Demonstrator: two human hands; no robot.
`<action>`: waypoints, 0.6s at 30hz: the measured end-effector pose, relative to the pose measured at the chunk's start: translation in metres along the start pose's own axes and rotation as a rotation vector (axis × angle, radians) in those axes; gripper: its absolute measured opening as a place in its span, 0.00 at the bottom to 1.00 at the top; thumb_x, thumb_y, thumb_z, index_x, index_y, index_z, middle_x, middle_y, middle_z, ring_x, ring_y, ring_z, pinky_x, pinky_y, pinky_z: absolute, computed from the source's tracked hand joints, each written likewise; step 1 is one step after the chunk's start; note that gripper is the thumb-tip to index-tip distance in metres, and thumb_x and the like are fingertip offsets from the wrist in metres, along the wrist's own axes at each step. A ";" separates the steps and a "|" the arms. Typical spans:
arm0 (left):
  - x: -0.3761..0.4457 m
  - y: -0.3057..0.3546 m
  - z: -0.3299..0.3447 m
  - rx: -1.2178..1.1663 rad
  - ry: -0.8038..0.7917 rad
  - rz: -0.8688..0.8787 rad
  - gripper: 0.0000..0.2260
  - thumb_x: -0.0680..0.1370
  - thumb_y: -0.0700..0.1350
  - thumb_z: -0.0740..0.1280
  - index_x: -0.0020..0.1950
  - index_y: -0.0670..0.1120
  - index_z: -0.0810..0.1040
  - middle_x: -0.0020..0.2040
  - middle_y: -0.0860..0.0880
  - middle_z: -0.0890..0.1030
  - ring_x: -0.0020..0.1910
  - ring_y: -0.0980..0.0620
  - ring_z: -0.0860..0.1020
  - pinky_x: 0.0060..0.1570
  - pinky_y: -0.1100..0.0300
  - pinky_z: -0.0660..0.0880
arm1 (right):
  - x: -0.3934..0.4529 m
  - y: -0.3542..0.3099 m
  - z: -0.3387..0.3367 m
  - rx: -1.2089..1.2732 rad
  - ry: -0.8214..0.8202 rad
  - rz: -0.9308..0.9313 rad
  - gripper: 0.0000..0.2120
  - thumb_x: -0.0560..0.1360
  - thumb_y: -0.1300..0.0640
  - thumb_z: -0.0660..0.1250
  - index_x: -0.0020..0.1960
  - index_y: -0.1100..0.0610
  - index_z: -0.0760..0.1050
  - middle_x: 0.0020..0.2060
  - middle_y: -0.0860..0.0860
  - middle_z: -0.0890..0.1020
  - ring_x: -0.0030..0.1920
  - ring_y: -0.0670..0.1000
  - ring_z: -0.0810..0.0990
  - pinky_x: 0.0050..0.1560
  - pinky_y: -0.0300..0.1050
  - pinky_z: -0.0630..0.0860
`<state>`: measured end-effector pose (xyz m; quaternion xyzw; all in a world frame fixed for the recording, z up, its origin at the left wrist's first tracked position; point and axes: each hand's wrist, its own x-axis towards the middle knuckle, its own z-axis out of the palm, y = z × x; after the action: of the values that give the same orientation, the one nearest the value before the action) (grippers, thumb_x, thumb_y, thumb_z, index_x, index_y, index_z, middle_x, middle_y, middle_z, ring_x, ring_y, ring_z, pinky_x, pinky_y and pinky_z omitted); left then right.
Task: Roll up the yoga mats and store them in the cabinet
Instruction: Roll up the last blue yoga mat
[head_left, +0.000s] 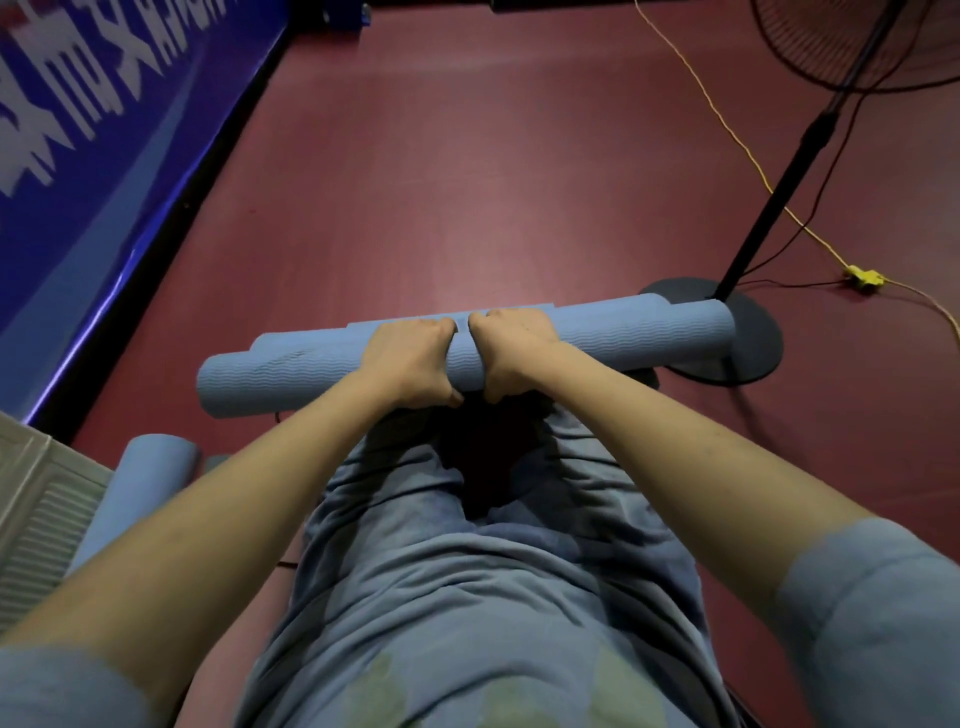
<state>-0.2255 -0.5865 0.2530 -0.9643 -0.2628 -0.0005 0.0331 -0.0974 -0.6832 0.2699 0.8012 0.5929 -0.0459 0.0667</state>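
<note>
From the head view I am seeing the rolled mat (322, 371) lying crosswise in front of the knees, its right end reaching over the fan base (753, 338). Both hands are sitting on its middle, nearly touching each other. The left hand (410, 361) is curling over the top of the roll, thumb tucked under the near side, gripping it. The right hand (511, 353) is gripping it the same way. A second roll (150, 462) is lying near left, beside a grey panel (36, 519).
</note>
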 end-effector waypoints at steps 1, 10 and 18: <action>0.000 -0.001 0.001 -0.011 0.016 -0.011 0.34 0.62 0.65 0.76 0.61 0.49 0.74 0.54 0.50 0.84 0.51 0.43 0.82 0.41 0.52 0.70 | 0.002 0.000 -0.004 0.014 -0.032 -0.002 0.30 0.62 0.46 0.80 0.56 0.52 0.68 0.47 0.49 0.79 0.46 0.54 0.79 0.42 0.47 0.70; -0.007 0.005 0.011 0.008 0.164 -0.053 0.42 0.59 0.65 0.82 0.65 0.45 0.75 0.54 0.44 0.82 0.51 0.40 0.81 0.46 0.48 0.73 | 0.014 0.009 -0.023 0.121 -0.195 0.006 0.29 0.56 0.44 0.82 0.52 0.51 0.77 0.46 0.49 0.81 0.45 0.54 0.80 0.40 0.46 0.73; -0.004 0.017 0.010 0.120 0.156 -0.098 0.27 0.67 0.53 0.78 0.61 0.45 0.74 0.51 0.46 0.81 0.49 0.42 0.79 0.44 0.52 0.66 | 0.018 0.014 -0.028 0.156 -0.264 0.008 0.31 0.53 0.44 0.83 0.51 0.53 0.78 0.45 0.50 0.83 0.44 0.53 0.82 0.39 0.46 0.77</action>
<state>-0.2202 -0.6021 0.2420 -0.9436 -0.3060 -0.0612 0.1108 -0.0792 -0.6660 0.2961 0.7933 0.5704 -0.1965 0.0819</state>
